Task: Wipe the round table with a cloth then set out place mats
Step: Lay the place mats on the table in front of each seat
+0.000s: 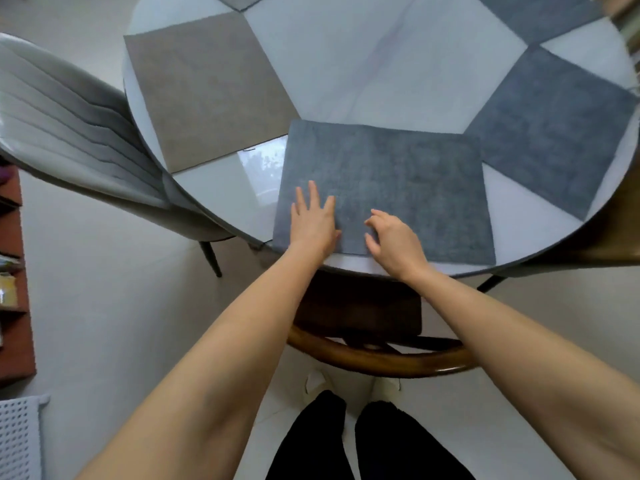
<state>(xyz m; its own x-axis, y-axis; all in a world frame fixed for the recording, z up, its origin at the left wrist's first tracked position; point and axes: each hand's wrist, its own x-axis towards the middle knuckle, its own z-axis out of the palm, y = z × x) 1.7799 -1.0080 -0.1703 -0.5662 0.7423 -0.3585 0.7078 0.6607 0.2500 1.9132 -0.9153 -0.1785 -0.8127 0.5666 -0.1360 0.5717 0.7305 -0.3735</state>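
Note:
A round white glossy table (363, 71) fills the upper half of the view. A blue-grey place mat (398, 181) lies flat at its near edge. My left hand (313, 220) rests flat on the mat's near left part, fingers straight and spread. My right hand (393, 239) hovers over or touches the mat's near edge, fingers loosely curled, holding nothing. A taupe place mat (204, 91) lies to the left. Another blue-grey mat (554, 133) lies to the right, and two more mats (533, 15) (239, 0) sit at the far side.
A pale upholstered chair (69, 126) stands pushed against the table on the left. A dark wooden chair (367, 344) is directly below the near edge, between me and the table. A red-brown shelf (14, 271) and a white perforated basket (17, 438) stand at the left edge.

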